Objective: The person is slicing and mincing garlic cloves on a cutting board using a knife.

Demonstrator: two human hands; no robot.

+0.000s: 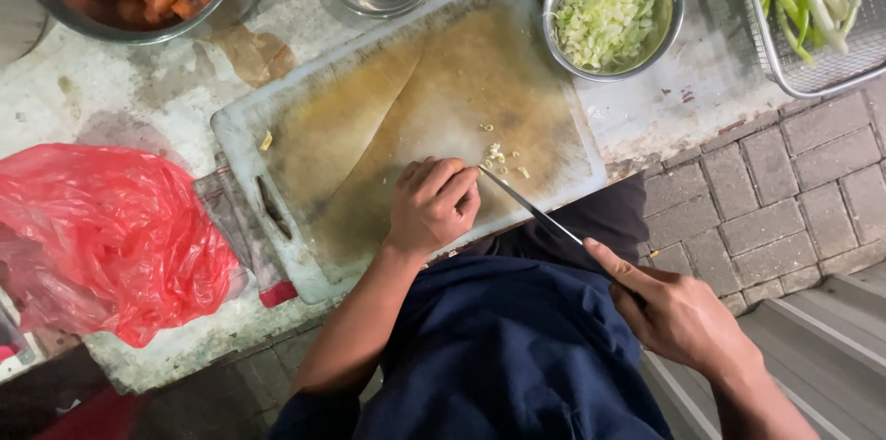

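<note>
Left of our grips: red plastic bag [101,237] on the worktop [111,80].
Left hand [432,204]: grip curled shut, knuckles on the stained cutting board [369,117], beside chopped bits [498,158].
Right hand [678,311]: grip wrapped around the knife [531,207], its tip at those bits.

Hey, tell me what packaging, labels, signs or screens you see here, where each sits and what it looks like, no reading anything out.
Red plastic bag: thin, crumpled, glossy, lying on the counter left of the cutting board; contents hidden.
Flat wrapper-like strip: greyish with a red end, between the bag and the board's left edge; too unclear to identify.
No signs, screens or readable labels in view.
</note>
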